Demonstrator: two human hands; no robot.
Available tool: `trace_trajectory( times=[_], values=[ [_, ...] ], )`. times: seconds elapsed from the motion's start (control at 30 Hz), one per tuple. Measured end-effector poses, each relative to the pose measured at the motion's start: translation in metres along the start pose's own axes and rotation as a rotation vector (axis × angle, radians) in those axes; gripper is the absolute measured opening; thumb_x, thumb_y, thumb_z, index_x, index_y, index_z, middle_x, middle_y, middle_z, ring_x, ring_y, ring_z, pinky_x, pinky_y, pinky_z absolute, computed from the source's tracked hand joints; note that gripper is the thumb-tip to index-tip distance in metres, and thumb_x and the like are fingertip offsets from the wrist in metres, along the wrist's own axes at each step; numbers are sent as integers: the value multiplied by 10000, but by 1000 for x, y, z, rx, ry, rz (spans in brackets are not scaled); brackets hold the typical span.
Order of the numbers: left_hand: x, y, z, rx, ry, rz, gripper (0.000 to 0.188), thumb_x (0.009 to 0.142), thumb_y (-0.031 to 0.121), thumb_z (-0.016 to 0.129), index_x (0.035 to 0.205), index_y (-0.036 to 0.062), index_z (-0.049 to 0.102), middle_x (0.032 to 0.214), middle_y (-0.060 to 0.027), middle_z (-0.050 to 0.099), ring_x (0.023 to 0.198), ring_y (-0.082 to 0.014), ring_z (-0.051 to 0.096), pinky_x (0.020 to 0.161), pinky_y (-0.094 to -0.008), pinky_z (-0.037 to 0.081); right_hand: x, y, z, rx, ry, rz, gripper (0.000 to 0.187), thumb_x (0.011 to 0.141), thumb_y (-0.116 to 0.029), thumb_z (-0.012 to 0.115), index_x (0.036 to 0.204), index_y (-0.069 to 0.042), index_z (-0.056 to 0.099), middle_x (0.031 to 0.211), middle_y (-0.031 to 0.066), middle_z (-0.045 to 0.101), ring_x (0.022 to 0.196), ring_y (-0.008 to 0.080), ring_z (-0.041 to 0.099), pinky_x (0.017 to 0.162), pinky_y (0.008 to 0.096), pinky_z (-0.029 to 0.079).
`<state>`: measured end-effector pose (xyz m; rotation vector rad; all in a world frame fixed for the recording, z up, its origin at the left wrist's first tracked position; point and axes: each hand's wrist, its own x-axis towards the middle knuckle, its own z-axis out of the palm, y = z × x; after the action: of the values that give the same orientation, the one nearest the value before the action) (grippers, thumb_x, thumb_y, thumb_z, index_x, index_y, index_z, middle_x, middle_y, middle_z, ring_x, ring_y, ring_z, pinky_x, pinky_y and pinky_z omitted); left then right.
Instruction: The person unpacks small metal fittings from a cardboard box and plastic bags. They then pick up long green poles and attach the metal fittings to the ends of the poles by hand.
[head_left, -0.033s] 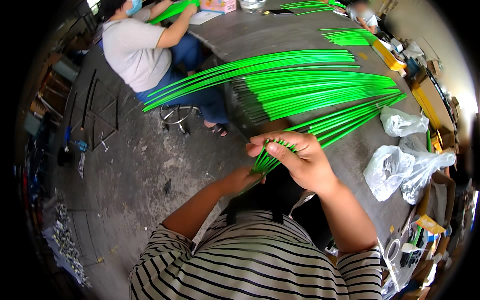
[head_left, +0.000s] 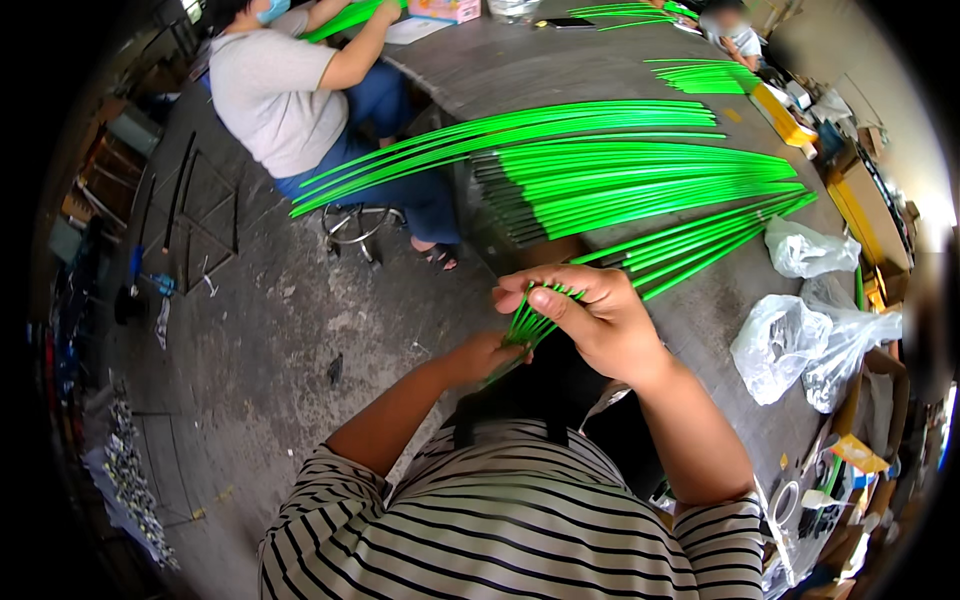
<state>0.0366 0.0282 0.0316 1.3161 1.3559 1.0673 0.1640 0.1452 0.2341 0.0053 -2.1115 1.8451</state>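
Note:
A fanned bundle of thin bright green rods [head_left: 690, 247] runs from the table edge toward my body. My right hand [head_left: 600, 315] is closed on the bundle, thumb on top, with the rods fanned side by side under the fingers. Lower and to the left, my left hand [head_left: 480, 360] wraps the gathered near ends of the same rods, its fingers partly hidden. Just beyond, a wide row of green rods [head_left: 650, 185] with black tips lies on the table. Farther back, a looser group of long green rods [head_left: 520, 125] sticks out over the table's left edge.
Clear plastic bags [head_left: 780, 345] rest on the dark table [head_left: 590, 75] at the right, near cardboard boxes [head_left: 868, 215] and scissors [head_left: 785, 505]. At the far left a person [head_left: 280, 100] sits on a stool, handling green rods. Another person [head_left: 735, 35] is at the far right.

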Motion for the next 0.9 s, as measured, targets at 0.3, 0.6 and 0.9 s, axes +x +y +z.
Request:
trace_trajectory(
  times=[0.3, 0.6, 0.9],
  values=[
    [-18, 18, -46, -342, 216, 257, 444, 848, 105, 605, 1270, 57, 474, 1357, -95, 427, 1246, -183, 402, 1026, -329, 317, 18, 38, 20, -89, 23, 67, 279, 870, -74, 584, 1137, 4, 578, 952, 84, 646, 859, 120, 593, 784, 257, 471],
    [-8, 82, -55, 12, 110, 296, 276, 896, 133, 554, 1146, 25, 511, 989, -97, 629, 946, -184, 605, 811, -318, 460, 23, 42, 28, -105, 75, 143, 199, 884, -52, 533, 1056, 28, 597, 1003, 113, 655, 891, 139, 610, 800, 269, 471],
    [8, 67, -52, -176, 15, 326, 369, 924, 168, 517, 1259, 52, 416, 1048, -75, 595, 954, -180, 577, 845, -309, 442, 18, 43, 25, -247, 50, 6, 167, 915, -25, 483, 1021, 25, 602, 904, 66, 624, 645, 95, 520, 552, 214, 423]
  ],
)
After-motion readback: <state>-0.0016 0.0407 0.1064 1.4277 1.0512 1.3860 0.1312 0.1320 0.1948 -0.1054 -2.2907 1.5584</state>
